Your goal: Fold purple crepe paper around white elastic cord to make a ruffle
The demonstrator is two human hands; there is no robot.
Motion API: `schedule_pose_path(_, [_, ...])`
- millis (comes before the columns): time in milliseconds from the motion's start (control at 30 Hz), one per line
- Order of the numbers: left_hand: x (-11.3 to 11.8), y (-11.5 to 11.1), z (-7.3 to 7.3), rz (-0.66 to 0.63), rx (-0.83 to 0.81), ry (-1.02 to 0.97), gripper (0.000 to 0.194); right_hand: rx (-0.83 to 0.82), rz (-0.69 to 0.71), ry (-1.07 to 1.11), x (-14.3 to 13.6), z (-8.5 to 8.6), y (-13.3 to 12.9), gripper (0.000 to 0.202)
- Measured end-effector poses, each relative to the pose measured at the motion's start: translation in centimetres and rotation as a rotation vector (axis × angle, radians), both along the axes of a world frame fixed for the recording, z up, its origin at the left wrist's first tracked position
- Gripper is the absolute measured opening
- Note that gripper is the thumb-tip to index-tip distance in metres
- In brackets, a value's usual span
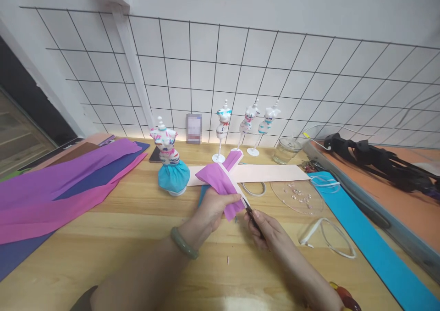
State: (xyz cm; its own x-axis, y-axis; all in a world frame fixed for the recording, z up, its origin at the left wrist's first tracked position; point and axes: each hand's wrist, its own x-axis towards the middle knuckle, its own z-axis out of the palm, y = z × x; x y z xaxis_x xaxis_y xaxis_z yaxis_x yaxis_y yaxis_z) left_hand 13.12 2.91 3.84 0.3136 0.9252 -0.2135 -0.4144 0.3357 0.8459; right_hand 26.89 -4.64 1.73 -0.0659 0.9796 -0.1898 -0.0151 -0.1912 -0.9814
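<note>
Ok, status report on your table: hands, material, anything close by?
Left hand pinching purple piece. Right hand gripping scissors, blades at the white edge. Blue-skirted dress form standing left.

Pinches a floppy purple piece in the left hand. Grips dark scissors in the right hand, tips at the purple piece's white edge. From the hands, has a doll body in a puffy blue skirt at 10 o'clock, three small doll bodies at 12, a glass jar at 1 and tiny beads near 2.
</note>
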Motion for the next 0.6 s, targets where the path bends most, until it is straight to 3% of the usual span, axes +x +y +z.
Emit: schedule_pose_path(600, [-0.05,0.12,-0.40,0.009,0.026,-0.023,0.033,0.007,0.012,-0.026,0.05,-0.17,0.06,0.045])
